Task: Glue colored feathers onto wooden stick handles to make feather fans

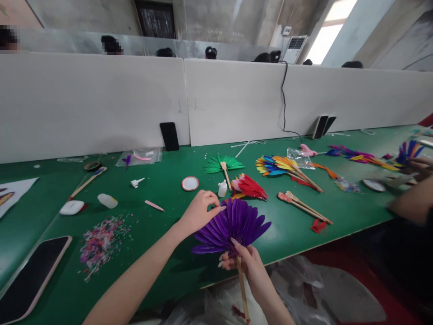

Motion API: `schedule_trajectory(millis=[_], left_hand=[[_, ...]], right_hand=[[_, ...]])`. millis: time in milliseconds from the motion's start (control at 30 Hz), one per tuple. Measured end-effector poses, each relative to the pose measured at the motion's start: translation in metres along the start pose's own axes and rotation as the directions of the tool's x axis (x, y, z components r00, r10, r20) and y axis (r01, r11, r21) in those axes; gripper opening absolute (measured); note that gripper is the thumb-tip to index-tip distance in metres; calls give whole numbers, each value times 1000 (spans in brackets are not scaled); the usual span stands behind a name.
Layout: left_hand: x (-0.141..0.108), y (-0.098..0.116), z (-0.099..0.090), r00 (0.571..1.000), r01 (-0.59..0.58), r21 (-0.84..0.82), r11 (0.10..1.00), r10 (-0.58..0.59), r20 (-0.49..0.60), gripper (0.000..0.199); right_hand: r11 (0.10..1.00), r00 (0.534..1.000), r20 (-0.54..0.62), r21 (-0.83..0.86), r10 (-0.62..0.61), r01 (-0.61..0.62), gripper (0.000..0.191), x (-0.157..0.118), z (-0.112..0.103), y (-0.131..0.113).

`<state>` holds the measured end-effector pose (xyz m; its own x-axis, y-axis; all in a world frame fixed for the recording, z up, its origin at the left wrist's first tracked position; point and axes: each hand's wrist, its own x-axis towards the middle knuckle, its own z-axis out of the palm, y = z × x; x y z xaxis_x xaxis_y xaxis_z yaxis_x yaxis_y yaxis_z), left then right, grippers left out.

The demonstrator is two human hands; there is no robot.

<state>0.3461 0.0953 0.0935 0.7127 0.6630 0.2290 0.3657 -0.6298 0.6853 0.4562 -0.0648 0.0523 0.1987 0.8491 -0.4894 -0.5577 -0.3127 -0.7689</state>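
Observation:
A purple feather fan [237, 221] on a long wooden handle is held over the table's front edge. My right hand [248, 262] grips it where the feathers meet the handle, thumb on the front. At the fan's upper left edge, my left hand [203, 210] has its thumb and fingertips pinched together against or just over a feather tip. Whether something small is between those fingertips cannot be made out. Just beyond the fan lie a red feather fan [252, 186] and a small white glue bottle [222, 188]. A green feather fan [223, 166] lies farther back.
Small colourful sequins [103, 243] are heaped at left, near a phone [34, 275]. A pink pencil-like tool [154, 206] and a round lid [190, 183] lie mid-table. Multicoloured fans [286, 169] and wooden handles [304, 207] are at right, where another person's arm [414, 198] reaches in.

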Motion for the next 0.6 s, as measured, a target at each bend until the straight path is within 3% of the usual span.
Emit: schedule_trajectory(millis=[600], left_hand=[[-1, -5, 6, 1000, 0, 22, 1000, -1, 5, 13]], right_hand=[[1000, 1000, -16, 20, -12, 12, 36, 2, 0, 4]])
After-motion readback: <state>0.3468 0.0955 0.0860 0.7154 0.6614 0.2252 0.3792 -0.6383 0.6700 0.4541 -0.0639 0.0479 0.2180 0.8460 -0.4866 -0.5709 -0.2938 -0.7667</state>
